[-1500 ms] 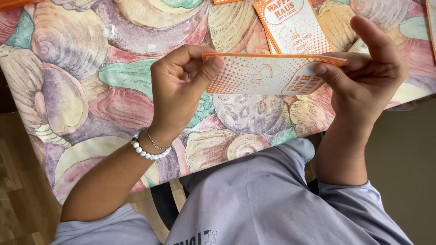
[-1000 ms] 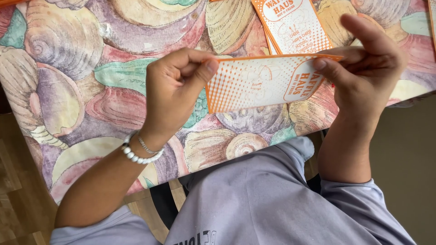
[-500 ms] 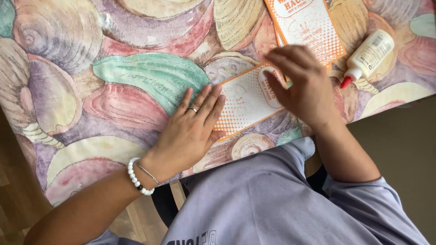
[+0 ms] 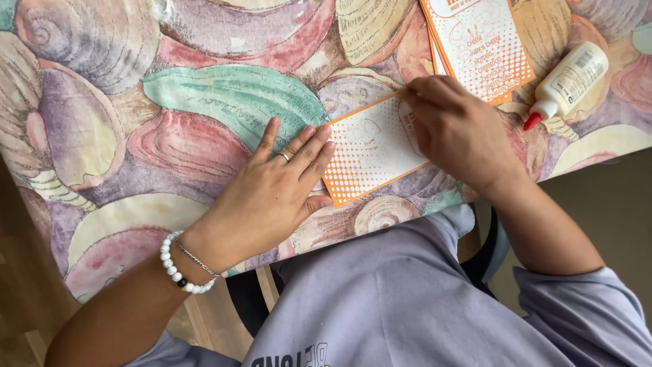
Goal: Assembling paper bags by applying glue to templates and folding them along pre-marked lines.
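Card pressed flat near table's front edge

Folded orange-and-white printed card (image 4: 377, 149) lay near the front edge of the shell-print tablecloth (image 4: 136, 136). Left hand (image 4: 272, 194), open and flat, pinned its left end. Right hand (image 4: 462, 132), fingers curled, pressed its right end; grip unclear. Step looked like creasing; next needs firm, even pressure. Glue bottle (image 4: 569, 81) lay near the right edge.

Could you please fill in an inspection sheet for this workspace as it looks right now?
Surface: table under a cloth printed with big seashells in pastel colours.
Job's things: an orange and white dotted card lies flat near the table's front edge.
Clutter: a stack of similar printed cards at the far edge; a white glue bottle with a red tip lying on its side.
Hands: left hand flat on the cloth, fingertips on the card's left edge; right hand pressing the card's right end.
Cables: nothing seen.
Surroundings: wooden floor on the left.
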